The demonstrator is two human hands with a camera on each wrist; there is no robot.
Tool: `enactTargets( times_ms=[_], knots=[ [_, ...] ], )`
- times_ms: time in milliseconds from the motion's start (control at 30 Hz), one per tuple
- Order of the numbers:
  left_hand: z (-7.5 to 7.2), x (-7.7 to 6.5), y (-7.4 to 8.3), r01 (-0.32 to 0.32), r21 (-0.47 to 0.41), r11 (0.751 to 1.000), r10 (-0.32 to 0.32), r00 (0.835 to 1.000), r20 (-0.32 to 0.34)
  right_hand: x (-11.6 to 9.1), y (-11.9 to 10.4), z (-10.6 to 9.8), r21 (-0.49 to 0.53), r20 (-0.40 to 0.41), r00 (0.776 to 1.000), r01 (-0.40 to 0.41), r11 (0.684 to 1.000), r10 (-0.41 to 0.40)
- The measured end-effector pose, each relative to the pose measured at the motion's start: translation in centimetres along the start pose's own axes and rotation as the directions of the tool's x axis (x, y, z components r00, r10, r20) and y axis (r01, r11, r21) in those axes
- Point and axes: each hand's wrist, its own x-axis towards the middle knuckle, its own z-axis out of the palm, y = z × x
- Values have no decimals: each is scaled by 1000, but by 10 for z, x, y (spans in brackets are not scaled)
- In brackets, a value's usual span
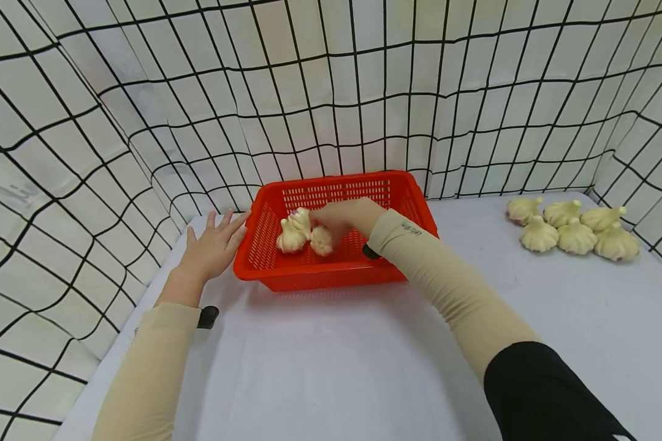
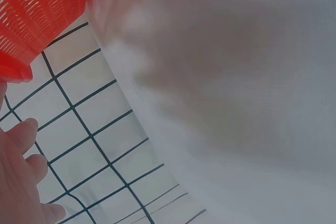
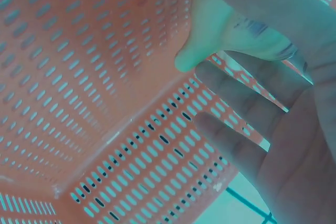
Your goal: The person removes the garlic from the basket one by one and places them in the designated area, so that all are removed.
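A red plastic basket (image 1: 331, 278) stands on the table against the back netting. Inside it, toward the left, are whitish garlic bulbs (image 1: 291, 237). My right hand (image 1: 342, 217) reaches in and holds a garlic bulb (image 1: 322, 241), its root end showing. In the right wrist view this bulb (image 3: 226, 30) sits between the thumb and fingers, its stem pointing at the basket wall. My left hand (image 1: 212, 245) has its fingers spread at the basket's left rim. Only part of the left hand (image 2: 21, 177) appears in the left wrist view.
Several more garlic bulbs (image 1: 576, 236) lie grouped on the white table (image 1: 331, 367) at the back right. Black wire netting (image 1: 386, 95) in front of white panels closes off the back and both sides.
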Motion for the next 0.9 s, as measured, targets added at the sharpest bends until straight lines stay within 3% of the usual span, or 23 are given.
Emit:
enactTargets(
  times_ms=[533, 767, 900],
  knots=[
    [1, -1, 1, 3, -4, 1000, -3, 1000, 2, -34, 15, -17, 148, -104, 994, -27, 989, 43],
    [0, -1, -1, -13, 2, 1000, 13, 1000, 14, -50, 24, -19, 242, -150, 988, 5, 970, 32],
    [-2, 0, 1, -17, 6, 1000, 17, 1000, 13, -61, 26, -22, 246, -166, 986, 8, 969, 33]
  ],
)
